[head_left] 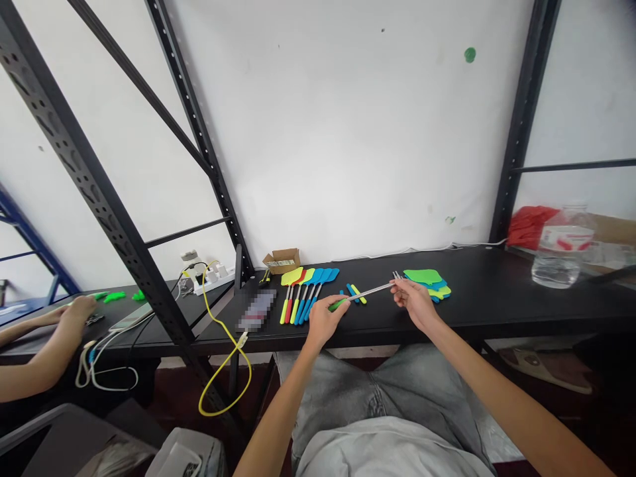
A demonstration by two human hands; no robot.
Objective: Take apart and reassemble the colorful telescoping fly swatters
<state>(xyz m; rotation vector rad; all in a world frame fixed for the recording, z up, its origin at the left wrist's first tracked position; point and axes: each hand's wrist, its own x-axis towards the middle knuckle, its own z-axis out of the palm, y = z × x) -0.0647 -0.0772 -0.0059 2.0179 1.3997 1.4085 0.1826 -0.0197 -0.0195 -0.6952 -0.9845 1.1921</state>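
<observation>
My left hand (pixel 326 318) is closed around the green handle (pixel 340 305) of a thin metal rod (pixel 370 290), held slanting above the black table. At the rod's other end, the fingers of my right hand (pixel 413 299) pinch it near its tip. Just beyond the right hand lies a pile of loose flat heads in green, blue and yellow (pixel 422 276). Left of my hands, several swatter-like pieces (pixel 303 295) with flat heads, metal stems and coloured handles rest side by side. Between the hands, a few short blue and yellow handles (pixel 358 293) lie on the table.
A phone (pixel 258 310) with a yellow cable (pixel 218 321) and a small cardboard box (pixel 282 260) sit to the left. A clear plastic bottle (pixel 561 248) stands at right by a red bag (pixel 530 225). Metal rack posts (pixel 199 126) rise on both sides. Another person's hands (pixel 74 318) are at far left.
</observation>
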